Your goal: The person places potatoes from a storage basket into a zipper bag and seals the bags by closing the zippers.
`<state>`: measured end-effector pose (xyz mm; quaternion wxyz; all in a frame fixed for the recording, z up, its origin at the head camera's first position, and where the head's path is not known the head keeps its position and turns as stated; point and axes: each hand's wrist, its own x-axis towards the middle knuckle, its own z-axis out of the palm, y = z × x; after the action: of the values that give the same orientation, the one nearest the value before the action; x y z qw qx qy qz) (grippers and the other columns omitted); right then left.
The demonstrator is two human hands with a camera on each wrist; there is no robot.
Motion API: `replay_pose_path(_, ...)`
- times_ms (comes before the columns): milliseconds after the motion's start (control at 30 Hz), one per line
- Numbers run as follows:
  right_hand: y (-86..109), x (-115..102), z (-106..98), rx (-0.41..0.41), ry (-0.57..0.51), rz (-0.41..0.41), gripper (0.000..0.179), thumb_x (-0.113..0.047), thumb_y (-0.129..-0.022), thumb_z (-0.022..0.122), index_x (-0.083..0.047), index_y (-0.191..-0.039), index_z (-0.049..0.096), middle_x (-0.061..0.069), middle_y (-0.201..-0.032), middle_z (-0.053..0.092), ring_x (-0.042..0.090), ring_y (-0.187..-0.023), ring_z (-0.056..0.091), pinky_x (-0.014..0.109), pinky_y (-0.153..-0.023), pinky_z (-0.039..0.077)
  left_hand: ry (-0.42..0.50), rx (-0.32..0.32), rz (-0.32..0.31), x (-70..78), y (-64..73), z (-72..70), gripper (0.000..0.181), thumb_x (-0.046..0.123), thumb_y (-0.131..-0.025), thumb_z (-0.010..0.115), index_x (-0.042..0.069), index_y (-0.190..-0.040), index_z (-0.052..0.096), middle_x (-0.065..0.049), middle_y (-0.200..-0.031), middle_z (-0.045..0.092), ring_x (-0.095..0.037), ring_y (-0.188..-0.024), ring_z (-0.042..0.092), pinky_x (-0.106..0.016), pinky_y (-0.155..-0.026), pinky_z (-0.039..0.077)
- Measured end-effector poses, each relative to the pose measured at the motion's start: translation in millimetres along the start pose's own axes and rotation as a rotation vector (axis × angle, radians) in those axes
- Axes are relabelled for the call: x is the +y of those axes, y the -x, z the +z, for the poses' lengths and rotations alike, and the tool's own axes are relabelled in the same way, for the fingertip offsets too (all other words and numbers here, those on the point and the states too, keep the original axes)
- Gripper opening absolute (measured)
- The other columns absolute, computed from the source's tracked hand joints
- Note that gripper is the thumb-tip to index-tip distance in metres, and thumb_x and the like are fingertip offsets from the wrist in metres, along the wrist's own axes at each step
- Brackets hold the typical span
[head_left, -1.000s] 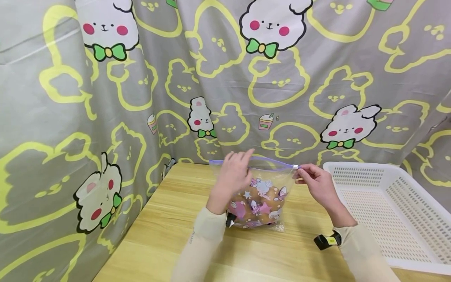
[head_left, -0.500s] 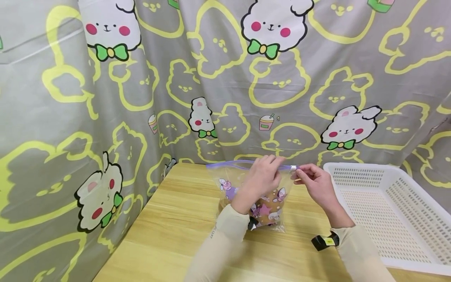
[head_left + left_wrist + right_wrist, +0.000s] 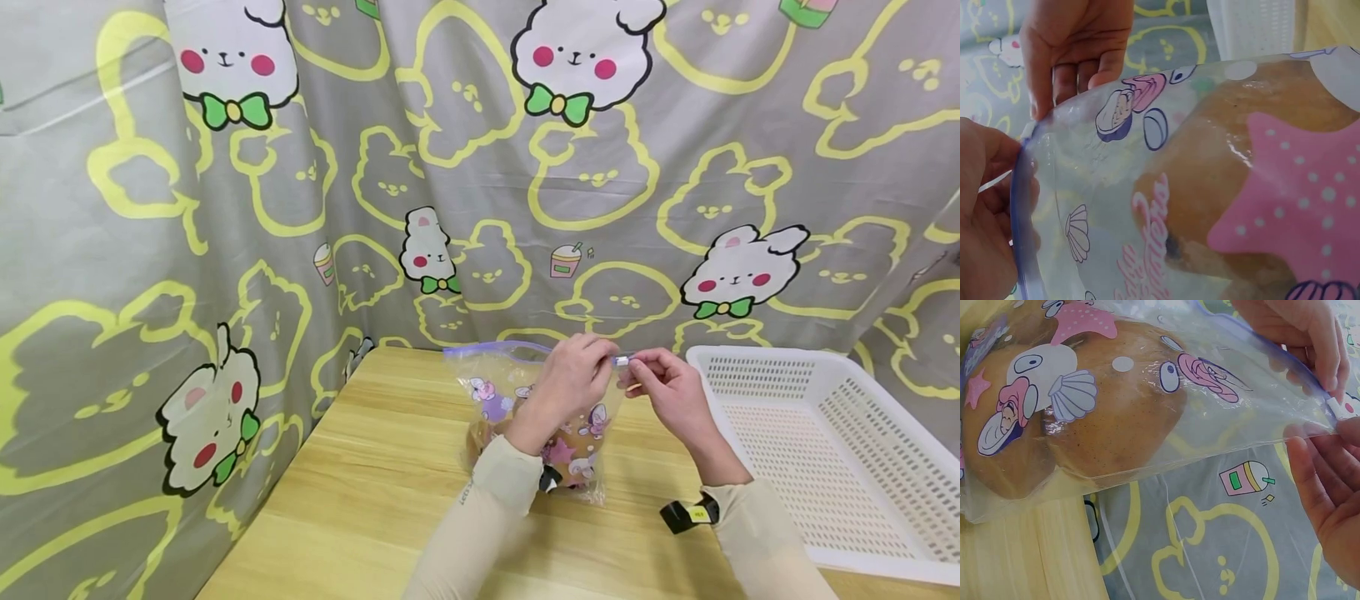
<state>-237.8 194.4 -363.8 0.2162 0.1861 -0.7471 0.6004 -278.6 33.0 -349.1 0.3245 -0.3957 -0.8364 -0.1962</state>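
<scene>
A clear slider zip bag (image 3: 487, 383) with a purple zip edge stands on the table, printed with pink stars, shells and cartoon figures. Brown rounded pieces (image 3: 1122, 406) fill its lower part. My left hand (image 3: 573, 375) grips the zip edge close to the right corner, fingers behind and thumb in front. Right beside it, my right hand (image 3: 671, 392) pinches that corner at the white slider (image 3: 622, 361). In the left wrist view the purple zip strip (image 3: 1019, 219) runs between the left hand's fingers and thumb. The left forearm covers part of the bag.
A white perforated plastic basket (image 3: 817, 533) stands on the right of the wooden table (image 3: 352, 500). Behind and to the left hangs a grey curtain (image 3: 480, 192) with cartoon rabbits. Each wrist wears a black camera (image 3: 678, 517).
My left hand has moved right along the zip edge, up to the slider corner. The zip opening, gaping earlier, now looks narrower. My right hand has stayed at the corner.
</scene>
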Motion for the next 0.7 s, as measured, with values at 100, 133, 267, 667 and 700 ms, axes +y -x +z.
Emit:
replay_pose_path(100, -0.3, -0.8, 0.2, -0.011, -0.002, -0.015, 0.010, 0.005, -0.095, 0.050, 0.014, -0.094, 0.054, 0.024, -0.076, 0.062, 0.010, -0.067, 0.064, 0.027, -0.056, 0.057, 0.002, -0.018, -0.002, 0.0, 0.0, 2.0, 0.013, 0.022, -0.094, 0.058, 0.017, -0.095, 0.070, 0.006, -0.091, 0.064, -0.008, -0.081, 0.057, -0.018, -0.073, 0.045)
replay_pose_path(133, -0.7, -0.2, 0.2, -0.018, -0.005, -0.024, 0.009, 0.006, -0.095, 0.049, 0.014, -0.093, 0.053, 0.024, -0.076, 0.062, 0.011, -0.066, 0.064, 0.027, -0.055, 0.057, -0.004, -0.024, -0.002, 0.1, 0.1, 2.6, 0.013, 0.025, -0.094, 0.059, 0.018, -0.094, 0.070, 0.007, -0.090, 0.063, -0.008, -0.081, 0.056, -0.018, -0.072, 0.045)
replay_pose_path(267, -1.2, 2.8, 0.6, -0.044, -0.007, -0.071, 0.007, 0.010, -0.094, 0.046, 0.012, -0.090, 0.051, 0.025, -0.075, 0.059, 0.013, -0.064, 0.062, 0.026, -0.053, 0.056, -0.051, -0.023, -0.007, 1.2, 0.6, 4.2, 0.012, 0.030, -0.093, 0.062, 0.021, -0.092, 0.070, 0.009, -0.089, 0.062, -0.007, -0.080, 0.055, -0.018, -0.067, 0.042)
replay_pose_path(667, 0.8, 1.8, 0.3, -0.029, 0.081, -0.100, 0.008, 0.010, -0.094, 0.046, 0.012, -0.087, 0.050, 0.025, -0.071, 0.058, 0.016, -0.059, 0.060, 0.026, -0.050, 0.054, -0.125, 0.015, -0.097, 2.5, 5.8, 4.2, 0.012, 0.035, -0.091, 0.063, 0.025, -0.090, 0.070, 0.013, -0.092, 0.061, -0.007, -0.081, 0.052, -0.024, -0.072, 0.039)
replay_pose_path(700, 1.3, 1.7, -0.7, -0.033, 0.085, -0.091, 0.008, 0.010, -0.095, 0.046, 0.012, -0.088, 0.050, 0.026, -0.072, 0.058, 0.017, -0.060, 0.060, 0.027, -0.050, 0.054, -0.123, 0.014, -0.107, 1.9, 6.7, 4.2, 0.012, 0.035, -0.091, 0.063, 0.025, -0.090, 0.070, 0.013, -0.092, 0.061, -0.007, -0.081, 0.052, -0.024, -0.073, 0.039)
